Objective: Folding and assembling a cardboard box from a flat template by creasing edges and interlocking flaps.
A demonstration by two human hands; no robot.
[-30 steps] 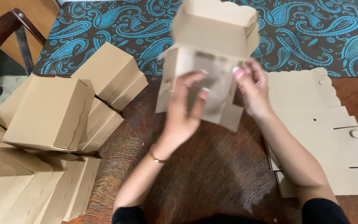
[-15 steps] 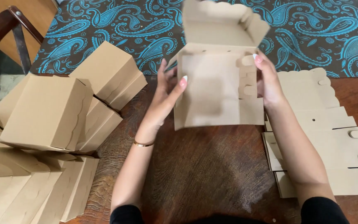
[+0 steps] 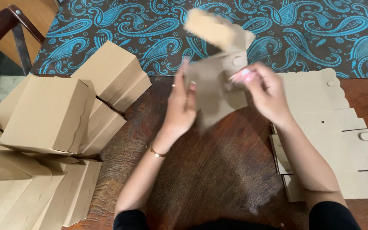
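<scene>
A half-folded brown cardboard box (image 3: 218, 72) hangs in the air above the dark wooden table (image 3: 209, 170), blurred by motion. My left hand (image 3: 182, 106) grips its left side, fingers pointing up. On the box's right side my right hand (image 3: 263, 91) holds it near a round tab. The lid flap sticks up and tilts to the left at the top. A gold bracelet (image 3: 156, 151) circles my left wrist.
Several finished cardboard boxes (image 3: 52, 115) are heaped at the left. Flat unfolded box blanks (image 3: 333, 140) lie stacked at the right. A blue paisley cloth (image 3: 303, 34) covers the far side. A dark chair frame (image 3: 5, 25) stands at the top left.
The box has turned and tipped in my hands. Its open lid has swung left and now blurs. Both hands have come closer together around it.
</scene>
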